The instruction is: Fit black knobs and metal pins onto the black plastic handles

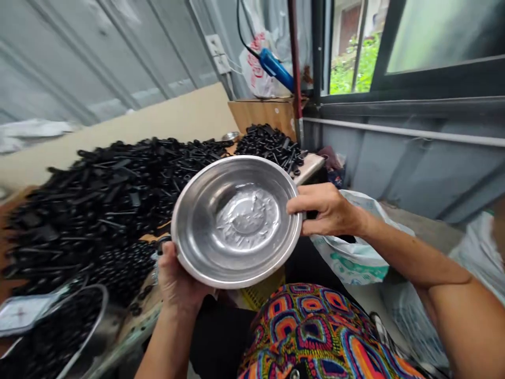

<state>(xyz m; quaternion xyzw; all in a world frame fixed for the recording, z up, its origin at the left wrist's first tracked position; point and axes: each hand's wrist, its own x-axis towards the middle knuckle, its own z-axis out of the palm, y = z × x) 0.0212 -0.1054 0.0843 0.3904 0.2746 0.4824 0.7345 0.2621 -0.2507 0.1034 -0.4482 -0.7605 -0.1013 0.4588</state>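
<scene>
An empty stainless steel bowl [236, 218] is held up in front of me, tilted so its inside faces the camera. My left hand [177, 281] grips its lower left rim from below. On the right rim my right hand [325, 209] pinches it, thumb over the edge. Behind the bowl a large heap of small black plastic parts [106, 195] covers the worktable [311, 164].
A second metal bowl [59, 337] full of black parts sits at the lower left. A white plastic bag [355, 258] lies to the right, below my right forearm. A cardboard box [264, 113], a blue tool [276, 68] and a window stand at the back.
</scene>
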